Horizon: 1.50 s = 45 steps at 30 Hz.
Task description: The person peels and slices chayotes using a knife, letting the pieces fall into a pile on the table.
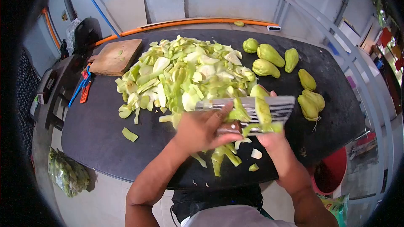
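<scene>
My left hand (201, 128) is closed around the brown riveted handle of a cleaver (280, 108), whose broad, dark-striped blade points to the right. Pale green slices stick to the blade. My right hand (274, 138) grips a partly cut chayote (259, 91) behind and under the blade, which hides most of its fingers. Just beyond both hands rises a large heap of chayote slices (185, 71). Loose strips (219, 159) lie on the dark table below the cleaver.
Several whole chayotes (269, 54) rest on the right side of the black table (101, 130). At the back left are a wooden cutting board (115, 57) and an orange-handled tool (85, 92). A red bucket (330, 172) stands below the right edge, a bag of greens (67, 172) at lower left.
</scene>
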Each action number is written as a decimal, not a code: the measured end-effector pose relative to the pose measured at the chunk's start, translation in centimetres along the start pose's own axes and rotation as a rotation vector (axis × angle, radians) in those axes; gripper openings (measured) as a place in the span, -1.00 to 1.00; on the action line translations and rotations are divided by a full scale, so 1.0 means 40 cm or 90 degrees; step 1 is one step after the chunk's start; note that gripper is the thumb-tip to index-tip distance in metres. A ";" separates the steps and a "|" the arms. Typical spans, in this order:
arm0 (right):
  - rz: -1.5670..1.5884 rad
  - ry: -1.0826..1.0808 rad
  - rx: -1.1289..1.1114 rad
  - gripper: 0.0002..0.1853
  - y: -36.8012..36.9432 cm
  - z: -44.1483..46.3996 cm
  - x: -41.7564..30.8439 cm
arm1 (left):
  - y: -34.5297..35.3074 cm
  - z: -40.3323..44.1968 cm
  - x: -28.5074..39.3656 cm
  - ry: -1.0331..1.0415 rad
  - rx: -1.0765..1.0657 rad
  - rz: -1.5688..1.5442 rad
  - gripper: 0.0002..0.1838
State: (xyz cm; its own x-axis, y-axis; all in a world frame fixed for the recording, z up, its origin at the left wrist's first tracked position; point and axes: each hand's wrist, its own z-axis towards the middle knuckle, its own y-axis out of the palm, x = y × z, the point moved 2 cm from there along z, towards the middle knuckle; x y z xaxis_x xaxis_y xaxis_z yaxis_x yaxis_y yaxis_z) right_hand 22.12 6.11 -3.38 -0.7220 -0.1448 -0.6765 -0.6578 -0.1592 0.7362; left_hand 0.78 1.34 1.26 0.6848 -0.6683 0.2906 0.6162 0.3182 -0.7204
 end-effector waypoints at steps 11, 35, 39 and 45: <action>0.148 0.154 -0.013 -0.52 0.009 0.004 -0.023 | 0.010 -0.005 -0.054 -0.239 -0.006 -0.071 -0.26; 0.220 0.167 0.038 -0.45 0.088 -0.009 -0.073 | -0.014 0.002 -0.060 -0.253 0.000 -0.015 -0.37; 0.326 0.158 -0.162 -0.37 0.033 0.019 -0.042 | 0.019 -0.003 -0.054 -0.184 0.067 -0.052 -0.25; 0.185 0.105 0.064 -0.32 0.020 0.014 -0.024 | 0.032 -0.001 0.039 0.078 0.043 0.065 -0.08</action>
State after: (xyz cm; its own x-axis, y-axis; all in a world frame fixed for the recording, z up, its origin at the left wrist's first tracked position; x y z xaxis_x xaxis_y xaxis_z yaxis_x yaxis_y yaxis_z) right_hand 22.16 6.68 -2.10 -0.8432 -0.3274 -0.4263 -0.4534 0.0074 0.8913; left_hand 2.62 0.68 0.77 0.6951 -0.7058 0.1364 0.5735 0.4300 -0.6973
